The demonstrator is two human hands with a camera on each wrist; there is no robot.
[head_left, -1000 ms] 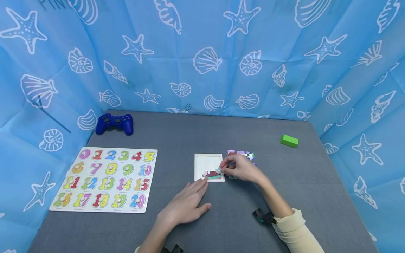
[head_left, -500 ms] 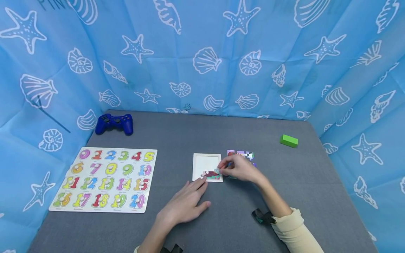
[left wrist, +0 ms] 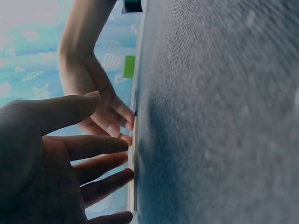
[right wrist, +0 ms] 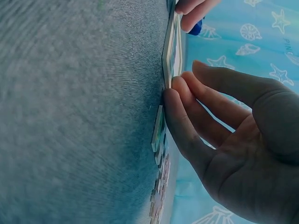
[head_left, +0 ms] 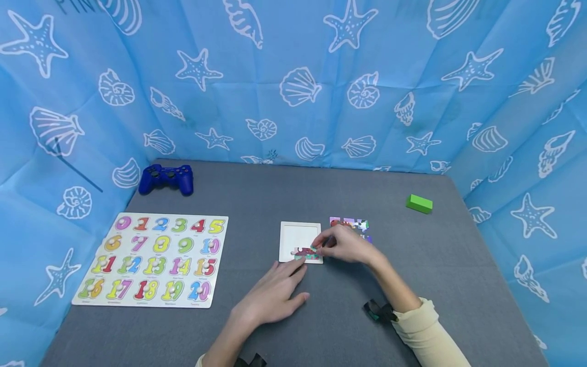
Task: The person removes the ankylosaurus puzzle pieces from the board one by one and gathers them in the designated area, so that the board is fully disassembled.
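Observation:
A small square white puzzle tray (head_left: 300,234) lies mid-table, with joined puzzle pieces (head_left: 306,253) in brown and teal along its near edge. My left hand (head_left: 272,293) lies with extended fingers, their tips on the tray's near left edge; the left wrist view shows these fingers (left wrist: 100,161) spread. At the tray's lower right corner my right hand (head_left: 346,243) pinches a small teal puzzle piece (head_left: 314,249), mostly hidden by the fingertips. In the right wrist view the right fingers (right wrist: 180,112) touch down by the tray's edge (right wrist: 167,60).
Loose puzzle pieces (head_left: 362,224) lie right of the tray, partly behind my right hand. A number puzzle board (head_left: 151,260) is at the left, a blue game controller (head_left: 166,179) behind it. A green block (head_left: 419,204) sits back right. A patterned curtain (head_left: 257,102) surrounds the table.
My right hand has moved slightly left and down, bringing the teal piece to the row in the tray. The tray has shifted slightly left. The left fingers stay on its edge.

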